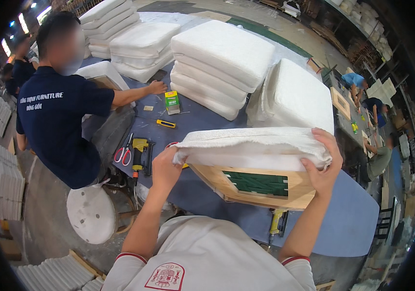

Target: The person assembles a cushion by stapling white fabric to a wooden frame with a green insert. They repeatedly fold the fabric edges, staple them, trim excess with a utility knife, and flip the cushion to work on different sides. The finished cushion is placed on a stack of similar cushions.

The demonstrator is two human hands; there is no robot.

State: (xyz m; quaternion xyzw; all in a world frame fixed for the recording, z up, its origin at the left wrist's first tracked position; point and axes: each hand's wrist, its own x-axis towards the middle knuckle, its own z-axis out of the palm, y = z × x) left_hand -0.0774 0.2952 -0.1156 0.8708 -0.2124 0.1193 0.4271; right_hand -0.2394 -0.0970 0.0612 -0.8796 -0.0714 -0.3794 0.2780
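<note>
A padded seat cushion point(256, 145), covered in white fabric, is tilted up on its edge in front of me, its underside facing me. Its wooden frame point(217, 182) has a rectangular opening crossed by green webbing point(256, 184). The cover's edge hangs loose and ragged along the near side. My left hand point(165, 169) is closed on the left corner, its fingertips partly hidden. At the right corner, my right hand point(323, 162) grips the cushion, fingers over the fabric and thumb on the near face.
Stacks of white cushions point(222, 58) stand across the blue table point(348, 218). A staple gun point(142, 155), scissors point(124, 154), a yellow-handled tool point(166, 123) and a green-yellow box point(172, 103) lie left. Another staple gun point(278, 223) lies near me. A co-worker point(57, 106) sits left, beside a round stool point(91, 216).
</note>
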